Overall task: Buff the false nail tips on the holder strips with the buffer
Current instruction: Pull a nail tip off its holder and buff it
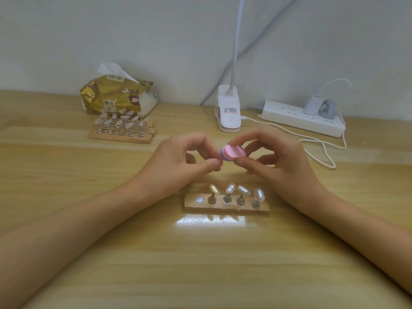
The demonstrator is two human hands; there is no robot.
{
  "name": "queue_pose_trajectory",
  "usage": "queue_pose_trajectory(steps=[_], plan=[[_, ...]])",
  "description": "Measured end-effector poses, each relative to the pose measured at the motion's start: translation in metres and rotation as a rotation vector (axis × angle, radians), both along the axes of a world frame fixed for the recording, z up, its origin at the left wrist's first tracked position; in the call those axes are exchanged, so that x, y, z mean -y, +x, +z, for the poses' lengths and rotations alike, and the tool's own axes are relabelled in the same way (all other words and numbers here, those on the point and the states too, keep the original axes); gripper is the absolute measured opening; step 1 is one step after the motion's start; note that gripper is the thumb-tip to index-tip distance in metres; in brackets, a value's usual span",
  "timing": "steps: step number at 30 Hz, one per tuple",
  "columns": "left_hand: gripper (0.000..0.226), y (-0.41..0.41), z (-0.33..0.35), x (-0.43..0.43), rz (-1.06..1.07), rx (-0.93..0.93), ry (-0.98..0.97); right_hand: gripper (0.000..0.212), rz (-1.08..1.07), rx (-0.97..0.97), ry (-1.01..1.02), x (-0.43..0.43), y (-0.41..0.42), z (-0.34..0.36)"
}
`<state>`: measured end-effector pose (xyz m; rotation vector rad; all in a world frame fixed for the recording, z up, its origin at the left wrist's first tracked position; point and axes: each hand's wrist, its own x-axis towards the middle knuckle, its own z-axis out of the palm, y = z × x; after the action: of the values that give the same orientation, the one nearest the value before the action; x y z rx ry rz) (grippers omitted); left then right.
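1. pink on top with purple layers below, the buffer [231,153] is held up off the tabletop [200,264] between both hands. it sits just beyond and above the near holder strip [191,205], probably to keep the work close to the eyes and near the bright patch of light.
2. the right hand [278,157] pinches the buffer's right end between thumb and forefinger. its other fingers [263,158] curl loosely underneath, so that grip likely steers the block.
3. the left hand [178,161] has thumb and forefinger closed at the purple left end and seems to pinch it. whether a small tip is hidden between them cannot be told.
4. the near holder strip carries four nail tips [230,188], each upright on its own metal stand, and one bare round disc [199,199] at its left end. judging from that gap, a fifth tip may be off the strip for buffing, though none shows in the hands.
5. the far holder strips [121,138], three as far as can be seen, lie side by side at the back left, well apart from the hands. they look parked as a batch, but whether waiting or finished cannot be told. their front row shows five stands, and the tips behind are too crowded to count.
6. by the wall are one gold tissue pack [116,94] just behind those strips, one white clip lamp [228,112] and one white power strip [289,118] with two plugs in it.
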<state>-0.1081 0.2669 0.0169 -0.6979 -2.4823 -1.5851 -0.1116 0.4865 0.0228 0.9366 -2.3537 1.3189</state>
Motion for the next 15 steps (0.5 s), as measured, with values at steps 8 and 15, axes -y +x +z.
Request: queue_pose_trajectory(steps=[8, 15], plan=[[0.011, 0.0005, 0.0001, -0.0026, -0.012, 0.031, -0.004, 0.02, -0.021, -0.101, 0.081, 0.0013, -0.0012, -0.0011], [0.026, 0.0016, 0.0017, -0.0035, -0.017, 0.041, 0.014, 0.019, -0.027, -0.24, 0.139, 0.0046, -0.0008, -0.0023]])
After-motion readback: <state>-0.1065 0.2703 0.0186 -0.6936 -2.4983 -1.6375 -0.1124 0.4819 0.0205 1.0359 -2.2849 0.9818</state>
